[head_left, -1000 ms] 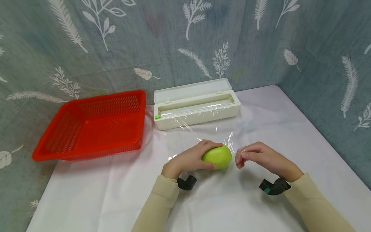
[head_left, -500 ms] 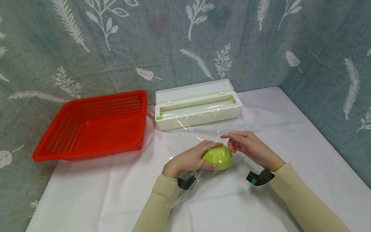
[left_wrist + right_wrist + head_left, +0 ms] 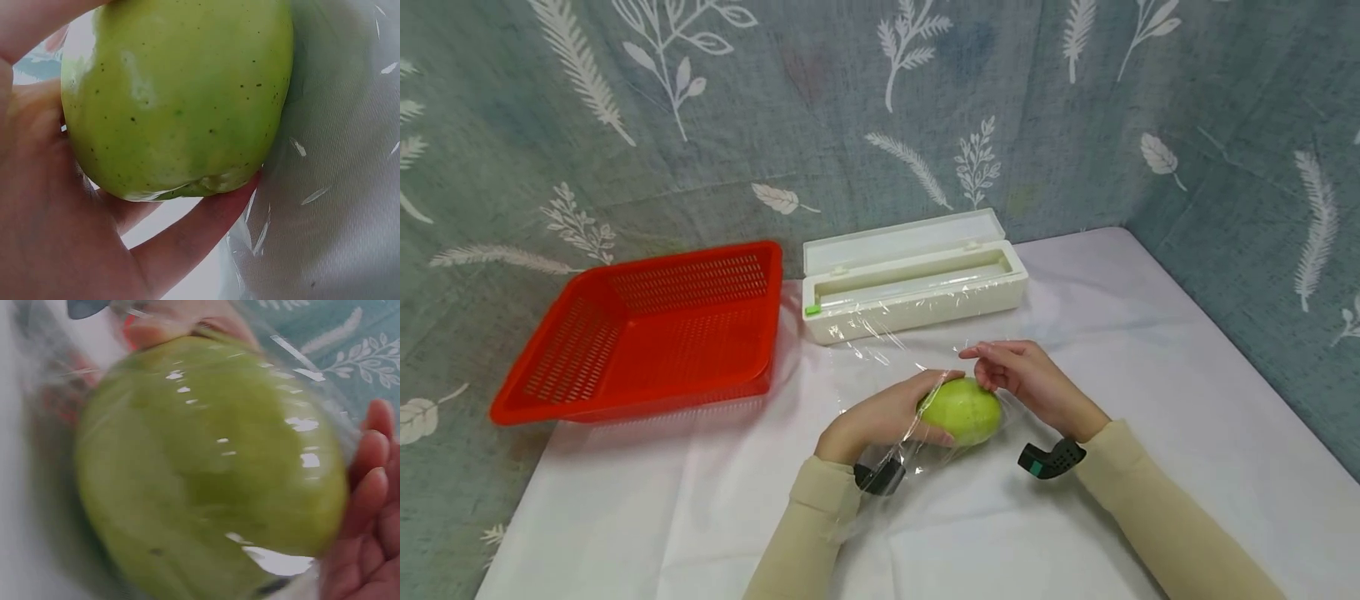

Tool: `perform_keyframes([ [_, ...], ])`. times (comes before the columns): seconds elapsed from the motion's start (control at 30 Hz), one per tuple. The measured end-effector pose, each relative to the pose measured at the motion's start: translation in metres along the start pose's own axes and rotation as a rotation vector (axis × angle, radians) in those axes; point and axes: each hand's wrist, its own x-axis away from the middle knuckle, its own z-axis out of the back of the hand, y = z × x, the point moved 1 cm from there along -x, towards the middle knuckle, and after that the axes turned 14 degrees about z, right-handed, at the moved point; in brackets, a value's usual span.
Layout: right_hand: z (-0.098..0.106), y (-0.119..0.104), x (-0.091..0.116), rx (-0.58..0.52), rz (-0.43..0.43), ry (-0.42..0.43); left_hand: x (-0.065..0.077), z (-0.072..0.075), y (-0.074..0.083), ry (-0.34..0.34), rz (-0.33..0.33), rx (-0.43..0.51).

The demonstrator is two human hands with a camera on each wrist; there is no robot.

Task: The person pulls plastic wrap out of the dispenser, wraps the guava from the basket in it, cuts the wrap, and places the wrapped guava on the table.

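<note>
The left hand [image 3: 880, 417] is gripping the fruit [image 3: 966, 412] in front of the white box [image 3: 925, 315]; the right hand [image 3: 1026, 377] is resting half-curled beside it, possibly pinching film, I cannot tell. Clear film [image 3: 874, 354] is crossing the left wrist, so it could be snagging or bunching if that hand pulls out.
</note>
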Motion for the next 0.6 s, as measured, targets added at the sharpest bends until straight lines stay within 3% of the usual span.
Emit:
perform_keyframes([
  [0.4, -0.015, 0.024, 0.001, -0.106, 0.134, 0.200, 0.001, 0.000, -0.006, -0.009, 0.013, 0.082],
  [0.6, -0.020, 0.031, 0.002, -0.100, 0.195, 0.258, -0.002, 0.000, -0.006, -0.023, 0.006, 0.112],
])
